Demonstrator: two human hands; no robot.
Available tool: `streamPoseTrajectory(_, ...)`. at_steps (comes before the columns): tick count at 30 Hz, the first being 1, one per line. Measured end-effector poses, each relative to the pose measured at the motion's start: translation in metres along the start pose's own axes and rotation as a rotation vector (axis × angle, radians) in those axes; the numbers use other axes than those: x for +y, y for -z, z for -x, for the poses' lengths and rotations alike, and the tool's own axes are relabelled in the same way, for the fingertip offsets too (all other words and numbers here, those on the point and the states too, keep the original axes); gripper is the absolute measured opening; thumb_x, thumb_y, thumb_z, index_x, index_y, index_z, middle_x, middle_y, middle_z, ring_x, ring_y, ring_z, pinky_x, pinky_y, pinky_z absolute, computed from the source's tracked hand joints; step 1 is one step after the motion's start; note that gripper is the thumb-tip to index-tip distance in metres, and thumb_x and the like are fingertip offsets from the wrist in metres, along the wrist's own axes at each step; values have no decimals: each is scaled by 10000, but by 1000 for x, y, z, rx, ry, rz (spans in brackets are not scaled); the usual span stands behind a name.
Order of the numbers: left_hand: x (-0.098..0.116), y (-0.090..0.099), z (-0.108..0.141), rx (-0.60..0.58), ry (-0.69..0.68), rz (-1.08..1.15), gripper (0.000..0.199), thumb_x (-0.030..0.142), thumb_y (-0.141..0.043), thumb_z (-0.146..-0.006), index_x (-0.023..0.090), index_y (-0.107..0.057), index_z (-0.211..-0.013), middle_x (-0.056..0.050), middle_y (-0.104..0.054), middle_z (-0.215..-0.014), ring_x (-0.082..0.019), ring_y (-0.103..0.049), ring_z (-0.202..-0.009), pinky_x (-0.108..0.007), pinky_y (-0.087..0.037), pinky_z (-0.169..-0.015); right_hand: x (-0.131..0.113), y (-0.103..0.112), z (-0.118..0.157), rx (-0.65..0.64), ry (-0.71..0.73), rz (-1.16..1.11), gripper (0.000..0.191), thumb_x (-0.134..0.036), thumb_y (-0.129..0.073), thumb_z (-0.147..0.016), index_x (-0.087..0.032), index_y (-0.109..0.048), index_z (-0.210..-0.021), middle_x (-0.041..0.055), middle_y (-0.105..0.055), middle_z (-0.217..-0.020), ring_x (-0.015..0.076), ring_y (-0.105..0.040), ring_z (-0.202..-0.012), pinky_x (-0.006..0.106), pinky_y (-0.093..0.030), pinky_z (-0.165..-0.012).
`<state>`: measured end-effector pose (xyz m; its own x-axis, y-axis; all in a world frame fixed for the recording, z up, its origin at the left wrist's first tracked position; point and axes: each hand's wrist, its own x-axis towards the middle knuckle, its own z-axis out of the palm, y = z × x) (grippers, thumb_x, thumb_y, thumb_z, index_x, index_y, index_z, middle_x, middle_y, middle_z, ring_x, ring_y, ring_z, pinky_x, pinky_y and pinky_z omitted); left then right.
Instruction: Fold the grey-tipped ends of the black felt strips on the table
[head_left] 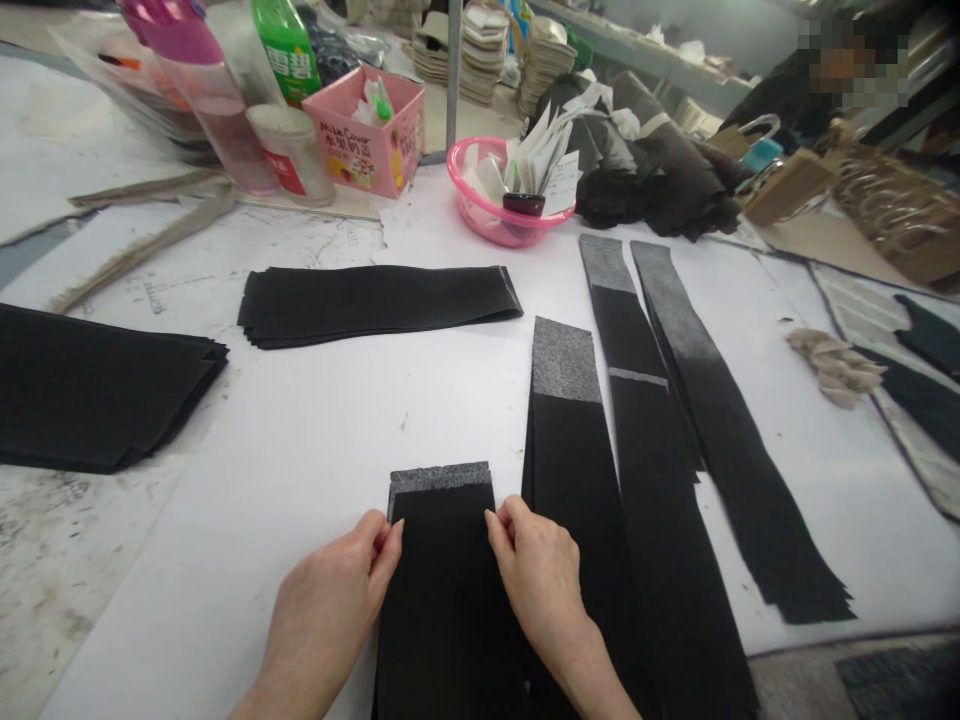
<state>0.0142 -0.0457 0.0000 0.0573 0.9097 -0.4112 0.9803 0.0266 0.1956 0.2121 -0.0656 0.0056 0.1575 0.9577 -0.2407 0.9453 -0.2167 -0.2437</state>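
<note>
A black fabric strip [446, 600] with a speckled grey band at its far end lies in front of me. My left hand [330, 595] pinches its left edge just below the band. On the opposite edge, my right hand [544, 570] holds the strip between thumb and forefinger. Close beside my right hand lies a stack of black strips [566, 440] with a wide grey end. Farther right are a strip stack with a grey cross band [641, 430] and another long stack [742, 440], both running diagonally.
Black strips [382, 300] lie crosswise ahead, and a wider black pile [97, 390] sits at left. Behind stand a pink basket [502, 225] with papers, a pink box [367, 135], a jar [289, 150] and bottles. A crumpled beige cloth [832, 365] rests at right. A person [795, 90] is at the far right.
</note>
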Motion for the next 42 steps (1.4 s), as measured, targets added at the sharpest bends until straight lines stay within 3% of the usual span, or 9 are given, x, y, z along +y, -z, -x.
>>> streamPoseTrajectory(32, 0, 1, 0, 60, -9, 103, 296, 374, -398, -945, 216, -474, -706, 26, -577, -568, -131, -533, -515, -269, -195, -526, 1, -3, -4, -12, 12, 4, 296, -363, -501, -954, -219, -522, -695, -32, -595, -570, 153, -571, -503, 250, -207, -479)
streamPoseTrajectory(42, 0, 1, 1, 19, -1, 41, 307, 396, -387, -943, 222, -451, -698, 27, -552, -554, -137, -521, -509, -266, -182, -526, -1, 1, -1, 12, -6, 7, 243, -310, -538, -942, -221, -543, -716, -32, -629, -598, 160, -600, -520, 266, -181, -484)
